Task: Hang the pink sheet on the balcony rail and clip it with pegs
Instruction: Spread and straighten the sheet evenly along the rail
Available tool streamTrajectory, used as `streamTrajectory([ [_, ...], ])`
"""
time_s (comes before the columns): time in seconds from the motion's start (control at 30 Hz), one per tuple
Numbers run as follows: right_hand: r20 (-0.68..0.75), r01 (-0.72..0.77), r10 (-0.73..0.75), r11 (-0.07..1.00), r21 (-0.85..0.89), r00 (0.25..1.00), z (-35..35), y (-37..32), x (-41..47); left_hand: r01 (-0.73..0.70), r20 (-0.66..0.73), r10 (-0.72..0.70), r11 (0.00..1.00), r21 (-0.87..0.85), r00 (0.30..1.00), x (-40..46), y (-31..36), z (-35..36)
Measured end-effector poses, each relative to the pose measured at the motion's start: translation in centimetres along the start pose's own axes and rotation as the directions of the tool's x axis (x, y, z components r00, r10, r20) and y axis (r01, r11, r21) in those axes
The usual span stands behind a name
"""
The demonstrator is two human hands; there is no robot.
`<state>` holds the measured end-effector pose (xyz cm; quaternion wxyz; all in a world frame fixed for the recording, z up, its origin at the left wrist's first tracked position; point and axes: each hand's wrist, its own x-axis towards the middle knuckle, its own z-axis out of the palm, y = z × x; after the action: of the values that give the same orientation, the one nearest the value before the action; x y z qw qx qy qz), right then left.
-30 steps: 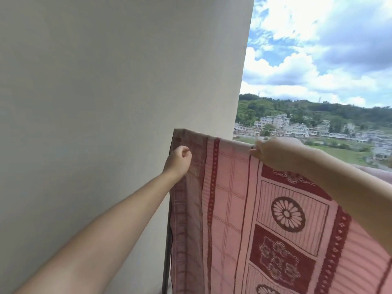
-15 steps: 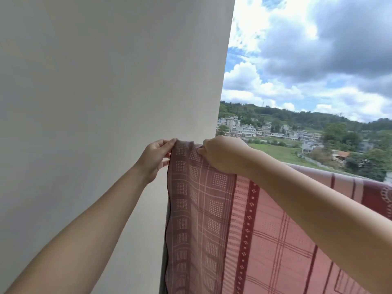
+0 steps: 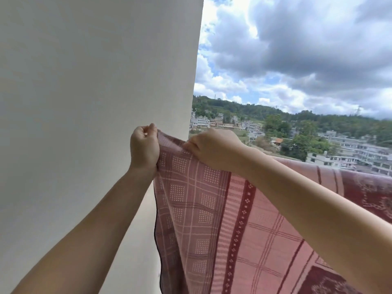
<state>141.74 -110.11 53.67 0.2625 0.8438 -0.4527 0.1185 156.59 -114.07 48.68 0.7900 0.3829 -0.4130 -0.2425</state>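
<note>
The pink sheet, checked with dark red bands, hangs down from its top edge and runs off to the right. My left hand is closed around the sheet's top left corner, close to the wall. A little to the right, my right hand pinches the same top edge. The balcony rail is hidden under the cloth. No pegs are in view.
A plain white wall fills the left half, right beside the sheet's left edge. Beyond the sheet lies open air, with distant buildings, green hills and cloudy sky.
My left hand went from the sheet's side border up to its top corner and closed on it. My right hand slid left along the top edge. The view turned rightward and upward.
</note>
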Motion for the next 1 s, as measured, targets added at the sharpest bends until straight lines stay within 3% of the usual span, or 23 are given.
streamTrajectory([
  [0.1, 0.11, -0.032, 0.037, 0.999, -0.042, 0.993, 1.7, 0.1, -0.3, 0.12, 0.148, -0.122, 0.992, 0.025, 0.981, -1.7, -3.1, -1.0],
  [0.2, 0.004, -0.045, 0.045, 0.996, -0.074, 0.999, 2.2, 0.9, -1.7, 0.236, 0.336, -0.234, 0.971, 0.034, 0.912, -3.5, -4.5, -1.6],
  [0.27, -0.028, -0.049, 0.047, 0.994, -0.095, 0.999, 2.2, 1.3, -2.3, 0.176, 0.356, -0.175, 0.984, 0.03, 0.918, -4.1, -4.1, -1.3],
  [0.4, -0.046, -0.06, 0.054, 0.987, -0.147, 0.998, 2.1, 2.3, -2.9, -0.079, 0.237, 0.066, 0.996, 0.045, 0.969, -3.2, -2.4, -1.7],
  [0.47, -0.038, -0.074, 0.069, 0.983, -0.169, 0.997, 2.1, 2.8, -3.4, -0.056, 0.291, 0.038, 0.997, 0.052, 0.956, -2.5, -2.0, -2.3],
  [0.67, -0.018, -0.082, 0.08, 0.976, -0.204, 0.997, 2.7, 3.4, -4.2, 0.218, 0.514, -0.246, 0.969, 0.115, 0.821, -7.6, -6.2, -5.2],
  [0.8, -0.024, -0.083, 0.079, 0.98, -0.18, 0.997, 3.2, 3.3, -3.9, 0.336, 0.637, -0.482, 0.876, 0.345, 0.602, -13.6, -11.1, -9.6],
  [0.87, -0.06, -0.097, 0.088, 0.981, -0.169, 0.994, 3.3, 3.2, -3.9, 0.398, 0.623, -0.593, 0.805, 0.44, 0.51, -16.3, -13.2, -11.6],
  [0.93, -0.125, -0.127, 0.107, 0.978, -0.163, 0.986, 3.4, 3.2, -4.0, 0.461, 0.603, -0.635, 0.77, 0.441, 0.483, -17.9, -14.0, -12.9],
  [1.0, -0.107, -0.143, 0.139, 0.989, -0.035, 0.985, 3.9, 2.9, -4.2, 0.46, 0.58, -0.639, 0.768, 0.445, 0.506, -18.3, -14.0, -13.8],
])
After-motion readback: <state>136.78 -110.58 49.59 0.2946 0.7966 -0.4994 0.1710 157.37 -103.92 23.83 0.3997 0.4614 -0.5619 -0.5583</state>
